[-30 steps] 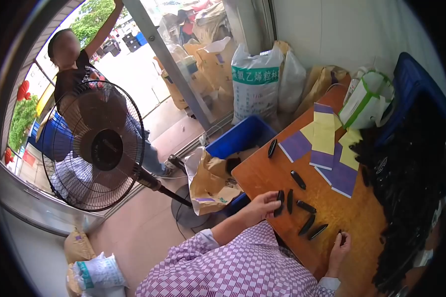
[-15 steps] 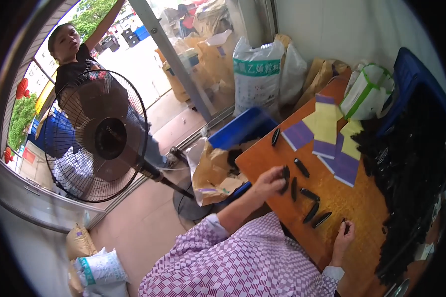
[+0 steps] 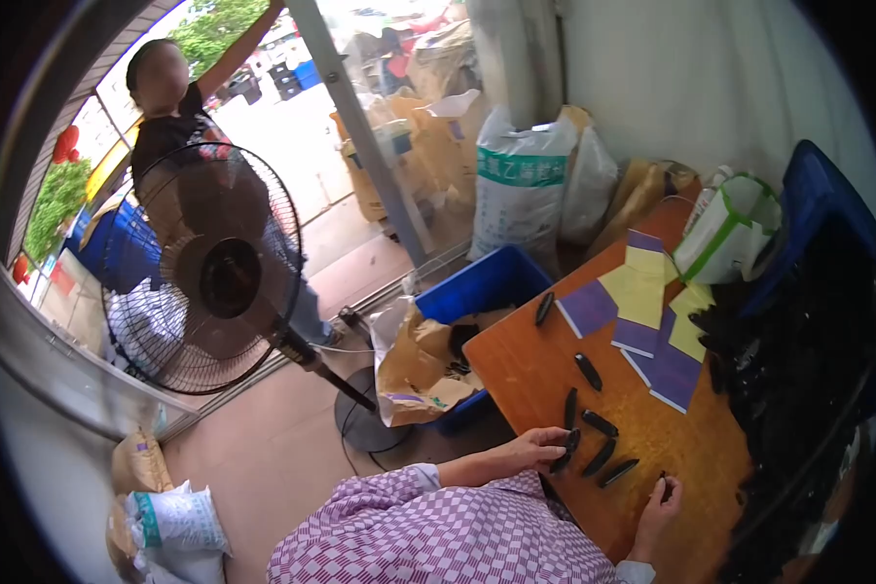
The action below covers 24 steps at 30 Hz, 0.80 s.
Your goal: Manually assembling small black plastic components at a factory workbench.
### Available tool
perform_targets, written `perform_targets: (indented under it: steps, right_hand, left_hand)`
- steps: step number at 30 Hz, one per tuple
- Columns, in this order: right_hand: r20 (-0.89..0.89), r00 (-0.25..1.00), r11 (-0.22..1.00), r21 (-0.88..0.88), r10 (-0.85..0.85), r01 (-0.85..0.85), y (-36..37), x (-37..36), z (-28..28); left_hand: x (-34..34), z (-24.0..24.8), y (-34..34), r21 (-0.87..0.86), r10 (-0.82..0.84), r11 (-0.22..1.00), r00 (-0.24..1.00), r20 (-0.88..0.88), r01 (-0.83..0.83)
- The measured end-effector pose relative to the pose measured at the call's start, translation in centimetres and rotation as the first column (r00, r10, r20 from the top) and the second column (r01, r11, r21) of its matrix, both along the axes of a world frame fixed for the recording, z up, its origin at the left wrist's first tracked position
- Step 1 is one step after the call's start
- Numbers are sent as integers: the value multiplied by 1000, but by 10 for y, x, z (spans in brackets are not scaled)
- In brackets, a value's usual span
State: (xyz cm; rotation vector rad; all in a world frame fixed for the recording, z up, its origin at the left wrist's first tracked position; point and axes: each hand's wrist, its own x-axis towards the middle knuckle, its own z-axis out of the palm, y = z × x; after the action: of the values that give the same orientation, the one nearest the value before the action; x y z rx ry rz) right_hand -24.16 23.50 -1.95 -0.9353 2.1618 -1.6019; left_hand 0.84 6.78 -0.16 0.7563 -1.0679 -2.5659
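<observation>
My left hand (image 3: 537,451) is at the near left edge of the wooden table (image 3: 696,448), fingers closed on a black elongated piece (image 3: 565,452) that looks like a slim handle. Several similar black pieces (image 3: 600,422) lie loose between my two hands and farther up the tabletop. Near the table's front, my right hand (image 3: 658,506) is closed in a pinch. A small dark bit shows at its fingertips, too small to name. A large heap of black pieces (image 3: 788,360) covers the right side of the table.
Purple and yellow cards (image 3: 642,297) overlap at the far side. A blue crate (image 3: 526,274) and torn paper bag (image 3: 414,365) stand left of the table. A standing fan (image 3: 229,277) is farther left, with a person (image 3: 165,127) behind it. White sacks (image 3: 521,185) line the wall.
My left hand has come nearer my body with the black piece still in it. My right hand has barely moved relative to the table. The whole view has shifted slightly.
</observation>
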Motion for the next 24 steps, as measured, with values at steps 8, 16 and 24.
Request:
perform_targets:
  steps: [8, 16, 24]
  right_hand:
    - [-5, 1000, 1000, -5, -13, 13, 8, -15, -14]
    - [-302, 953, 978, 194, -14, 76, -3, 14, 62]
    - [-306, 952, 977, 200, -6, 71, -2, 18, 57]
  left_hand:
    - [-13, -5, -4, -46, -137, 990, 989, -59, 135]
    - [-9, 2, -13, -191, -184, 963, 982, 49, 190]
    - [-3, 0, -7, -177, -131, 976, 991, -5, 128]
